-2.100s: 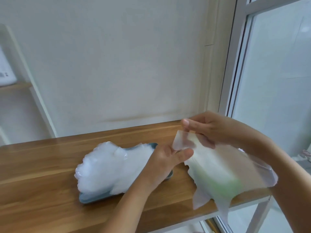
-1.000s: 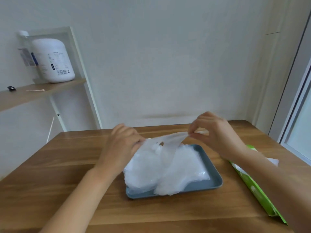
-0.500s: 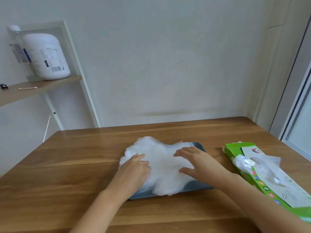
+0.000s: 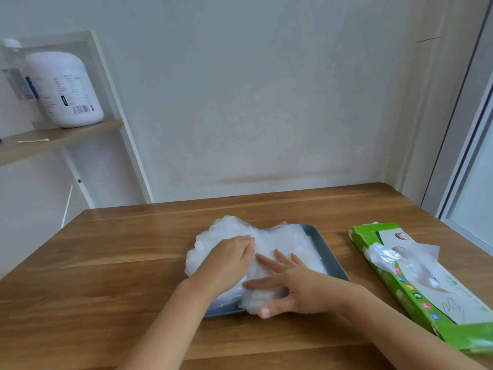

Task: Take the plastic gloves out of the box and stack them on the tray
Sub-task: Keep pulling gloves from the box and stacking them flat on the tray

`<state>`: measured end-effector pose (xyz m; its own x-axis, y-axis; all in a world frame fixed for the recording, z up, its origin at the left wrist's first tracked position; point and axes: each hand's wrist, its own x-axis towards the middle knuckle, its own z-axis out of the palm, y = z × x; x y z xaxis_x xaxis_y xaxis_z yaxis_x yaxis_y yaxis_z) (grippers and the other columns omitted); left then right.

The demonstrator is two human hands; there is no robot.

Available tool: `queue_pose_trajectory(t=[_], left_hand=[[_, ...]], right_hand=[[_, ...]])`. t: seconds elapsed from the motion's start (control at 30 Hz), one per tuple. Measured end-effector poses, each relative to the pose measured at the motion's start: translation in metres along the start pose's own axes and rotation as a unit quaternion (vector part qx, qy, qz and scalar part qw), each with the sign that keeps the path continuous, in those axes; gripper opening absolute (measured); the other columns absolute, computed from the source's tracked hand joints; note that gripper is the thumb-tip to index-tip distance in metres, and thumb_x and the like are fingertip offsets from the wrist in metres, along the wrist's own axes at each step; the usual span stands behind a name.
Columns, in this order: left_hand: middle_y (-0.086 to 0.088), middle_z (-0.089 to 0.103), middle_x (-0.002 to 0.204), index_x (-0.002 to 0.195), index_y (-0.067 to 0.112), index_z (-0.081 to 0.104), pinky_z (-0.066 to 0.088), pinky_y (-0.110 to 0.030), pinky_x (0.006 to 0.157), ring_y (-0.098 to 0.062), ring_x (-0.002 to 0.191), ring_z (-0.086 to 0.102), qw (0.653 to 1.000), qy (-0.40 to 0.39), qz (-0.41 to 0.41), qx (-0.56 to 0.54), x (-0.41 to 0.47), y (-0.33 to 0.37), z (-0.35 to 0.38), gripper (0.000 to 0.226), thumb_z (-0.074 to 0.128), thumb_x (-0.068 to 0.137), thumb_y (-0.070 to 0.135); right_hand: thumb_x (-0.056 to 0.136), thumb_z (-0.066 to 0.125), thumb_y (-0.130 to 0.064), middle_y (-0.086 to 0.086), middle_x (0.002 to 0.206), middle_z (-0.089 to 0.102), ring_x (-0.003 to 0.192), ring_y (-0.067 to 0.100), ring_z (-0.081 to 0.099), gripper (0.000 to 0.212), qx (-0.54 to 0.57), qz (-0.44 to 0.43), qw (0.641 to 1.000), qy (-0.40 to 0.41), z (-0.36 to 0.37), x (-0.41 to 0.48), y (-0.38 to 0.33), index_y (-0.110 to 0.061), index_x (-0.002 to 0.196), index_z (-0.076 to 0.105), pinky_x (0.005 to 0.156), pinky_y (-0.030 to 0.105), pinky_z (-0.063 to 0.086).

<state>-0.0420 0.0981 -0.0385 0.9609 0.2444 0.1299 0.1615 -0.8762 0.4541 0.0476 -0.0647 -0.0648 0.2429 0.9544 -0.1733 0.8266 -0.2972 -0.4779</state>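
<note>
A pile of clear plastic gloves (image 4: 289,244) lies on a grey-blue tray (image 4: 324,249) in the middle of the wooden table. My left hand (image 4: 226,263) lies flat on the left part of the pile. Beside it, my right hand (image 4: 290,287) presses the front of the pile with spread, straight fingers, its thumb at the near edge. To the right, the green and white glove box (image 4: 426,287) lies flat, and one crumpled glove (image 4: 394,256) sticks out of its opening.
The wooden table (image 4: 120,263) stands against a white wall. At the upper left a wooden shelf (image 4: 40,141) carries a large white jug (image 4: 66,92) and a cotton swab. A window frame runs down the right side, close to the box.
Both hands carried a glove from the box side to the tray, laid it on the pile and pressed it flat. Since half a second ago my right hand slid toward the pile's near edge.
</note>
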Motion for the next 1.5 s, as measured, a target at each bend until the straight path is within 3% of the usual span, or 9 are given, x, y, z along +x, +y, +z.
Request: queue_pose_trajectory(t=[0.13, 0.23, 0.4, 0.53, 0.7, 0.83, 0.97, 1.13, 1.5], left_hand=[[0.001, 0.012, 0.162, 0.153, 0.019, 0.021, 0.006, -0.031, 0.118, -0.012, 0.148, 0.008, 0.992, -0.113, -0.029, 0.051, 0.011, -0.009, 0.022, 0.051, 0.025, 0.106, 0.036], [0.005, -0.003, 0.163, 0.155, 0.025, 0.004, -0.005, -0.04, 0.119, -0.011, 0.149, -0.007, 0.989, -0.106, -0.034, 0.1, 0.008, -0.021, 0.038, 0.066, 0.022, 0.1, 0.056], [0.004, -0.009, 0.163, 0.155, 0.023, -0.008, -0.007, -0.047, 0.12, -0.013, 0.148, -0.013, 0.981, -0.112, -0.045, 0.15, 0.005, -0.02, 0.041, 0.081, 0.031, 0.095, 0.062], [0.003, -0.024, 0.159, 0.153, 0.022, -0.016, -0.012, -0.051, 0.116, -0.018, 0.146, -0.022, 0.975, -0.146, -0.096, 0.139, 0.003, -0.018, 0.033, 0.097, 0.043, 0.089, 0.066], [-0.005, -0.032, 0.155, 0.15, 0.024, -0.024, -0.014, -0.048, 0.117, -0.026, 0.144, -0.027, 0.956, -0.195, -0.178, 0.13, 0.004, -0.021, 0.025, 0.128, 0.043, 0.064, 0.091], [-0.008, -0.029, 0.157, 0.15, 0.025, -0.022, -0.007, -0.047, 0.119, -0.031, 0.146, -0.021, 0.946, -0.203, -0.202, 0.153, 0.006, -0.02, 0.019, 0.132, 0.048, 0.06, 0.092], [-0.004, -0.009, 0.162, 0.155, 0.024, -0.002, 0.016, -0.042, 0.119, -0.026, 0.148, 0.005, 0.959, -0.198, -0.191, 0.07, 0.003, -0.013, 0.0, 0.139, 0.046, 0.048, 0.098], [-0.004, 0.041, 0.149, 0.148, 0.018, 0.035, 0.027, -0.023, 0.093, -0.02, 0.131, 0.04, 0.984, -0.056, -0.17, -0.018, 0.0, 0.011, -0.013, 0.071, 0.046, 0.092, 0.061], [0.014, 0.054, 0.129, 0.127, 0.029, 0.055, 0.03, -0.003, 0.084, 0.004, 0.103, 0.05, 0.986, 0.027, 0.067, -0.149, 0.009, 0.144, 0.052, 0.034, 0.058, 0.093, 0.032]], right_hand=[[0.083, 0.056, -0.059, -0.017, 0.148, 0.036, 0.136, -0.011, 0.018, 0.036, 0.172, 0.015, 0.982, 0.071, -0.008, -0.003, -0.004, -0.034, 0.1, 0.074, 0.115, 0.031, 0.011], [0.095, 0.05, -0.042, -0.01, 0.108, 0.067, 0.082, -0.011, 0.056, 0.034, 0.223, 0.082, 0.93, 0.281, -0.015, 0.006, -0.004, -0.019, 0.089, 0.074, 0.079, 0.014, 0.039], [0.104, 0.033, -0.025, 0.003, 0.136, 0.053, 0.108, 0.007, 0.056, 0.04, 0.133, 0.071, 0.96, 0.234, -0.009, 0.038, -0.012, -0.027, 0.144, 0.037, 0.086, 0.012, 0.039], [0.103, 0.026, -0.042, 0.005, 0.161, 0.002, 0.147, 0.026, -0.001, 0.055, -0.057, 0.134, 0.982, 0.122, 0.006, 0.05, 0.003, -0.026, 0.153, 0.009, 0.117, 0.04, 0.001], [0.087, 0.024, -0.075, 0.002, 0.159, -0.018, 0.144, 0.035, -0.018, 0.081, -0.101, 0.219, 0.965, 0.099, 0.005, 0.037, 0.025, -0.036, 0.151, -0.006, 0.115, 0.051, -0.008], [0.088, 0.027, -0.073, 0.009, 0.159, -0.014, 0.145, 0.035, -0.011, 0.083, -0.066, 0.245, 0.961, 0.111, -0.002, 0.021, 0.031, -0.03, 0.152, -0.002, 0.118, 0.047, -0.002], [0.094, 0.041, -0.057, 0.005, 0.145, 0.044, 0.135, 0.021, 0.037, 0.064, -0.023, 0.237, 0.943, 0.232, -0.02, -0.015, 0.016, -0.02, 0.145, 0.035, 0.115, 0.036, 0.023], [0.091, 0.06, -0.031, -0.001, 0.106, 0.069, 0.089, 0.017, 0.06, 0.022, 0.016, 0.282, 0.874, 0.395, -0.059, -0.095, 0.033, -0.019, 0.107, 0.068, 0.072, 0.026, 0.041], [0.09, 0.064, -0.022, 0.005, 0.14, 0.051, 0.119, 0.023, 0.054, 0.058, 0.054, 0.362, 0.872, 0.326, -0.061, -0.18, 0.1, -0.022, 0.143, 0.041, 0.091, 0.03, 0.042]])
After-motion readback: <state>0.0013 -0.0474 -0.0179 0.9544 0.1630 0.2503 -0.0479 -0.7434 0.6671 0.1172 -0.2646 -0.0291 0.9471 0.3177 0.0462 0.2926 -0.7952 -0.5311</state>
